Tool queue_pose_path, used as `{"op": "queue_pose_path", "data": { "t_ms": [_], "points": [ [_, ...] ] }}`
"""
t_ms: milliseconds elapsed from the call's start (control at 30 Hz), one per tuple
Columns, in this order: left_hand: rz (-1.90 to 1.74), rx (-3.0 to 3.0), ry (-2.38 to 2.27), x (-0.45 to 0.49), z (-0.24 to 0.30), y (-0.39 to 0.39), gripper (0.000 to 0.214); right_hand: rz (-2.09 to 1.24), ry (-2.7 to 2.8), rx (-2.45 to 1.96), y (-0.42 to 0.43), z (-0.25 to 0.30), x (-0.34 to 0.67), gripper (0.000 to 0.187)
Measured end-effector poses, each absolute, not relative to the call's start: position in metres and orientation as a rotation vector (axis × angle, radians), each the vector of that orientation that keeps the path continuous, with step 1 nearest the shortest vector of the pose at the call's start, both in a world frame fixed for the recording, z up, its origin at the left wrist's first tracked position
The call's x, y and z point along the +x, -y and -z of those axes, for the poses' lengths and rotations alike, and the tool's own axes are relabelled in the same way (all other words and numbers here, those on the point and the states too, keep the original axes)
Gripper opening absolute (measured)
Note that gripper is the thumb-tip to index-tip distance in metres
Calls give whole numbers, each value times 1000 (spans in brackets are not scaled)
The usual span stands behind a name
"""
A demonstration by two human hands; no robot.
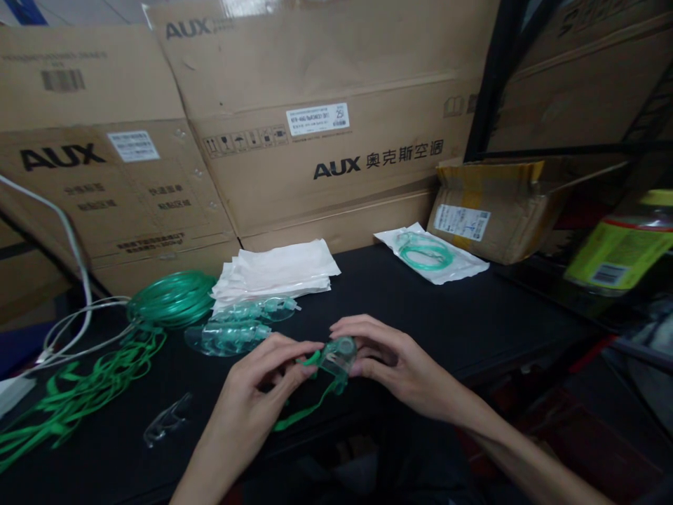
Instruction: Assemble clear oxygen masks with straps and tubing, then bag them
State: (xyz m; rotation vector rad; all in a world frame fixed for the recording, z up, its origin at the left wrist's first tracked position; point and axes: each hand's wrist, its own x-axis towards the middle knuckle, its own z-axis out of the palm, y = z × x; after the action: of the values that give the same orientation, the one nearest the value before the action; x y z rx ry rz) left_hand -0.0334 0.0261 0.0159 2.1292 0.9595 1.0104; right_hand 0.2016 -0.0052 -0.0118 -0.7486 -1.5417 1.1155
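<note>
Both my hands meet over the near middle of the black table (420, 315). My right hand (392, 361) is closed around a clear green plastic mask (339, 354). My left hand (263, 382) pinches a green elastic strap (310, 410) at the mask's left side; the strap hangs down toward me. Two more clear masks (231, 335) lie just beyond my left hand.
Coiled green tubing (171, 298) and loose green straps (78, 396) lie at left, with white cables (73, 322). A stack of white bags (276, 273) and a bagged tubing set (428, 252) sit further back. Cardboard boxes (315, 140) wall the rear. A small clear plastic piece (165, 421) lies near left.
</note>
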Motion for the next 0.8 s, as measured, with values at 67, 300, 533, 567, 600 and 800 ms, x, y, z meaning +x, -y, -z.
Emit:
{"op": "queue_pose_path", "data": {
  "t_ms": [67, 300, 533, 567, 600, 800],
  "points": [
    [-1027, 2152, -948, -33, -14, -27, 18, -1080, 1516, -753, 3, 16, 201, 28],
    [-1170, 2177, -1035, -25, -3, -24, 10, -1180, 1317, -915, -3, 25, 202, 62],
    [-1306, 2390, -938, -15, 0, -20, 15, -1374, 1363, -843, -1, 13, 207, 57],
    [-1295, 2407, -923, -13, 1, -19, 15, -1379, 1366, -838, 0, 12, 208, 58],
    [-1280, 2418, -906, -11, 1, -18, 15, -1387, 1370, -829, 0, 12, 208, 60],
    [-1201, 2025, -1044, -5, 5, -17, 23, -1363, 1298, -780, 0, 19, 203, 78]
  ]
}}
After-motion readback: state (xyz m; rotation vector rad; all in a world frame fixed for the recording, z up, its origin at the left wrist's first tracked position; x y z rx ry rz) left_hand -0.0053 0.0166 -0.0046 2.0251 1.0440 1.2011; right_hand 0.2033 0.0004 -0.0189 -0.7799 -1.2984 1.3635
